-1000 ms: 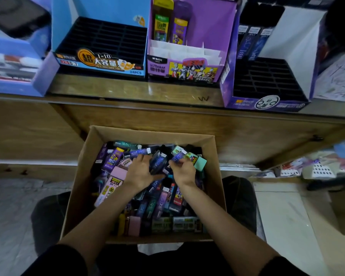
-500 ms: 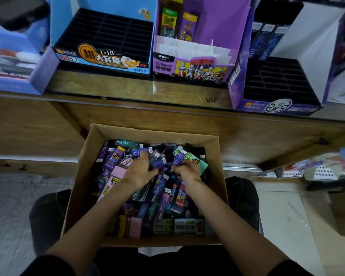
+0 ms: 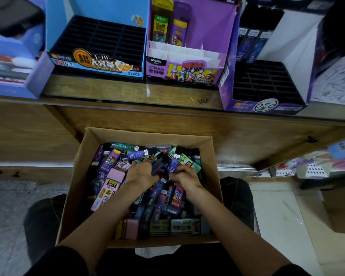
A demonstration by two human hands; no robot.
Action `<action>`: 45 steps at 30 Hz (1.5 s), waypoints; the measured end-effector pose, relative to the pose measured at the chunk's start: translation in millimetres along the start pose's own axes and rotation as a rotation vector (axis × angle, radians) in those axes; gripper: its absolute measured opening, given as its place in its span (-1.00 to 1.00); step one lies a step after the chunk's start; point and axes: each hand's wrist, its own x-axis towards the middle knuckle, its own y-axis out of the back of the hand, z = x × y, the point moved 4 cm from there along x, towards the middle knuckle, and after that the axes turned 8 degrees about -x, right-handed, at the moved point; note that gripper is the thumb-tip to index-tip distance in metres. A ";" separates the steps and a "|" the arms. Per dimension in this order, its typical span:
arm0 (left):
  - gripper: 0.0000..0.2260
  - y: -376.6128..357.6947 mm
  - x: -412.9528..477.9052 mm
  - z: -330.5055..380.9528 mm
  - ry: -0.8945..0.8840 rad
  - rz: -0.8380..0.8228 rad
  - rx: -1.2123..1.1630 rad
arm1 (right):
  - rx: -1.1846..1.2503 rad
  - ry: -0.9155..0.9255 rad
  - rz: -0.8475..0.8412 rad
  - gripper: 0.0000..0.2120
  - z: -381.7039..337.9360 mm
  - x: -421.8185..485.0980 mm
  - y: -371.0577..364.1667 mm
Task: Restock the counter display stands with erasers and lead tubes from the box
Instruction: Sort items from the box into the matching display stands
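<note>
A cardboard box (image 3: 79, 188) sits on my lap, full of lead tubes and erasers in purple, blue, pink and green packs. My left hand (image 3: 140, 173) is inside it and grips a few dark lead tubes (image 3: 157, 163). Close beside it, my right hand (image 3: 185, 177) holds a purple lead tube (image 3: 173, 164) that points up and away from me. On the wooden counter (image 3: 112, 92) stand three displays: a blue stand (image 3: 97, 63) with bare black slots, a purple Ultraman stand (image 3: 187, 70) with two packs at its back, and a dark purple stand (image 3: 265, 105) with mostly bare slots.
A pale blue-purple display box (image 3: 14, 62) stands at the counter's far left. A white carton wall (image 3: 291, 42) rises behind the right stand. Below the counter at right, a low shelf holds mixed small goods (image 3: 315, 166). My knees flank the box over tiled floor.
Both hands stay in the box's far half, sorting tubes. The left hand has gathered dark tubes; the right hand's purple tube now stands more upright. The view shifted slightly.
</note>
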 end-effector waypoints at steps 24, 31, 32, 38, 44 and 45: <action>-0.76 64.5 -54.2 46.8 -0.152 0.021 -1.424 | -0.234 0.545 -0.350 -0.88 -81.0 -96.6 39.8; -0.76 65.4 -64.2 66.3 -0.204 0.014 -1.381 | -0.145 0.599 -0.212 -0.77 -110.9 -102.5 69.5; -0.74 63.1 -65.6 67.9 -0.206 0.001 -1.381 | -0.148 0.586 -0.216 -0.76 -111.0 -102.0 69.7; -0.80 53.4 -75.6 74.1 -0.210 0.017 -1.331 | -0.143 0.505 -0.223 -0.76 -100.1 -97.9 69.9; -0.83 69.7 -86.7 83.4 -0.326 0.011 -1.220 | -0.144 0.607 -0.217 -0.85 -110.0 -113.2 106.2; -0.83 75.5 -88.0 88.2 -0.363 0.022 -1.198 | -0.158 0.640 -0.198 -0.85 -114.5 -117.6 114.6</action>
